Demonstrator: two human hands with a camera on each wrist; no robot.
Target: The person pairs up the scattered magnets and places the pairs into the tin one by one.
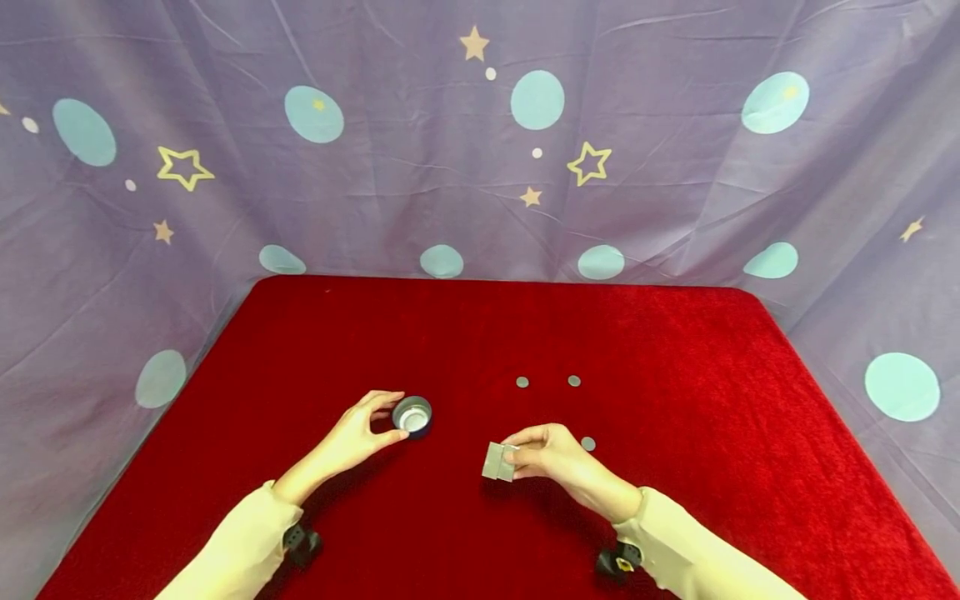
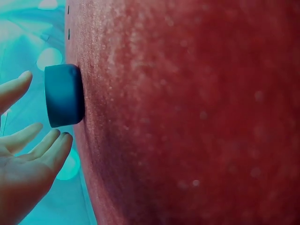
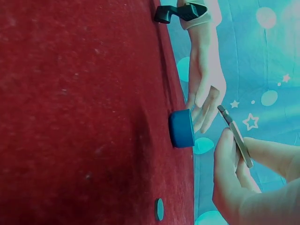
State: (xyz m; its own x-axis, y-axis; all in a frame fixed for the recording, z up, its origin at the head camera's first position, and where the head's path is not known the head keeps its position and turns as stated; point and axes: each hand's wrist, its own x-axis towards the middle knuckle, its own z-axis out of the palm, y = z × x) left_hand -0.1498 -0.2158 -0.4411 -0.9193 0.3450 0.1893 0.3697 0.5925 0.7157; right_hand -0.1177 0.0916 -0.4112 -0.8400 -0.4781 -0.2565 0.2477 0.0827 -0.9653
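A small round dark blue cup (image 1: 412, 417), silvery inside, stands upright on the red cloth. My left hand (image 1: 358, 429) is beside it, thumb and fingers spread at its left side. In the left wrist view a gap shows between the left hand (image 2: 30, 159) and the blue cup (image 2: 64, 96). My right hand (image 1: 558, 462) pinches a thin, pale grey rectangular piece (image 1: 495, 463) between thumb and fingers, above the cloth. The right wrist view shows this grey piece (image 3: 240, 143) edge-on, with a stepped darker end; its exact kind is unclear.
Three small flat grey discs lie on the cloth: a far left disc (image 1: 522, 382), a far right disc (image 1: 573, 381) and a nearer disc (image 1: 588, 444) behind my right hand. The red cloth (image 1: 420, 333) covers the table, with patterned purple curtains (image 1: 450, 167) around it.
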